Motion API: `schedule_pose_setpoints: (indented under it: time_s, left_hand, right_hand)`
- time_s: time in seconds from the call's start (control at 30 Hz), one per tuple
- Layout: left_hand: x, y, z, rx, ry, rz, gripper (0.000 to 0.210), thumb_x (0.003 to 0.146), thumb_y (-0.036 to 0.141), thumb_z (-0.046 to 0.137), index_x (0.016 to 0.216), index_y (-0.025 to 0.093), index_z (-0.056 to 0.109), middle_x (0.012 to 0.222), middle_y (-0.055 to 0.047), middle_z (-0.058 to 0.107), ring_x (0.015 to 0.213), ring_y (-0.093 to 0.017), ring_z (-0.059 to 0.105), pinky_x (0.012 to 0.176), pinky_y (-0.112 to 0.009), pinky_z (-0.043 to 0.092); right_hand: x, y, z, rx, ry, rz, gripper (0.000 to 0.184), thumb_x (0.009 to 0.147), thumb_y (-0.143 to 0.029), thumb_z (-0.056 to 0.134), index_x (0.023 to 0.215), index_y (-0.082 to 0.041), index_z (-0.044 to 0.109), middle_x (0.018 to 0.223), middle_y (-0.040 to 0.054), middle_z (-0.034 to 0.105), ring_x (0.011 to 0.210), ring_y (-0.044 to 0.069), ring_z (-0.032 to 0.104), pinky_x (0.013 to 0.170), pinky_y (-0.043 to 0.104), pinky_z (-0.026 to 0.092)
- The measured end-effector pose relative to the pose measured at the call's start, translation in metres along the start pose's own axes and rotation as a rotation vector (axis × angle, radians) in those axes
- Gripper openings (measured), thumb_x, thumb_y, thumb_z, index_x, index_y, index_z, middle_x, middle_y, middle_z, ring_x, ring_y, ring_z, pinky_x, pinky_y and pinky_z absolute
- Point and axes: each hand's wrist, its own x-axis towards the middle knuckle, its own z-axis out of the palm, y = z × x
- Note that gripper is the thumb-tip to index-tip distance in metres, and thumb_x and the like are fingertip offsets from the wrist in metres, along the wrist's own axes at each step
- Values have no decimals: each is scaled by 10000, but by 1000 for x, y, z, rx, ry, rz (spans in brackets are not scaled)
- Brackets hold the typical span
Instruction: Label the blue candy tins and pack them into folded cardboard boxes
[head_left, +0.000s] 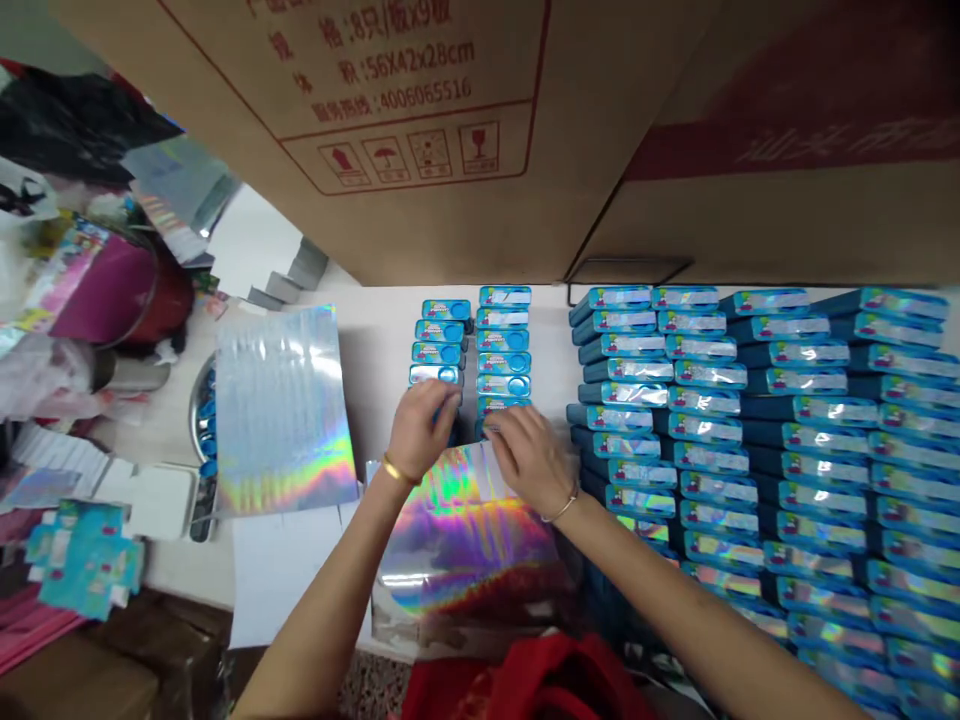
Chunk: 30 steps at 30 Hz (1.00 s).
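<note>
My left hand [420, 425] is closed in a pinch at the near end of a column of small blue boxes [437, 354]. Whatever lies between its fingertips is too small to make out. My right hand [534, 455] bends over the near end of a second column of blue boxes [504, 363], thumb close to the fingers; its fingertips are partly hidden. Below both hands lies a shiny rainbow film sheet [469, 535], and the right hand overlaps its upper edge. Some boxes carry a pale shiny strip on the face, while others show a bare round window.
Rows of stacked blue boxes [705, 430] fill the right side. Large cardboard cartons [450, 220] wall off the back, with a black wire frame [630, 262] against them. Left are another film sheet [285, 410], white paper [281, 570], a flattened blue box [86, 558] and a purple bucket [112, 285].
</note>
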Motion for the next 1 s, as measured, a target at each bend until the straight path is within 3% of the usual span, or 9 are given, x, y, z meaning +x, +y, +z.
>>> schedule_pose_setpoints:
  time_s: [0.1,0.17,0.37,0.47,0.57,0.67,0.73,0.9,1.0]
  left_hand:
    - [-48,4,-3,174,-138,58,182,925,248,449,969,194,617,873,-58,627,829,-193,560,745,-329,430]
    - [-64,6,5,303,-170,63,190,917,229,464,990,196,636,907,-70,629,826,-204,552,725,-338,416]
    - [-73,10,27,525,-96,56,196,903,177,486,950,229,669,933,-71,650,817,-219,531,664,-351,347]
    - [-84,13,29,547,-56,78,207,906,170,481,1017,228,646,1057,-73,657,855,-224,530,677,-357,331]
    - [-101,22,28,495,-43,74,171,891,153,498,962,222,638,1129,-74,642,918,-226,531,699,-352,327]
    - [-118,42,18,318,-54,31,84,876,185,528,872,200,610,1044,-74,655,902,-212,540,720,-345,336]
    - [-122,59,7,121,-6,-77,63,874,224,542,835,194,580,911,-49,656,847,-187,553,742,-337,348]
    - [-98,78,-9,-536,452,-559,169,787,307,658,751,195,537,736,15,573,722,-127,546,708,-263,401]
    - [-75,72,-2,-859,548,-686,237,699,326,729,727,188,538,698,29,552,683,-108,535,687,-237,417]
  right_hand:
    - [-27,-13,22,-45,-80,-1,232,943,-178,359,937,-176,591,874,83,590,826,223,477,735,340,370]
    - [-35,-12,34,-90,-95,11,238,937,-150,352,927,-172,589,878,86,589,829,227,472,732,343,359]
    - [-33,-10,38,-143,-99,54,227,947,-165,351,881,-176,568,856,76,580,809,226,464,730,335,333]
    - [-33,-11,39,-138,-89,74,229,953,-179,343,874,-184,558,858,73,581,803,223,462,727,332,325]
    - [-34,-12,42,-127,-75,93,236,957,-195,335,866,-187,553,862,76,584,802,225,463,732,336,327]
    - [-32,-10,43,-78,-59,110,259,960,-215,318,873,-182,559,867,87,588,812,230,476,752,346,345]
    - [-31,-9,40,11,-43,121,284,965,-248,304,890,-176,569,873,96,593,830,234,492,776,361,364]
    - [-31,-11,19,547,72,227,400,959,-458,306,967,-188,600,962,90,594,918,216,542,836,358,422]
    - [-35,-19,8,804,59,366,443,894,-583,397,949,-201,613,900,50,595,817,184,547,749,319,448]
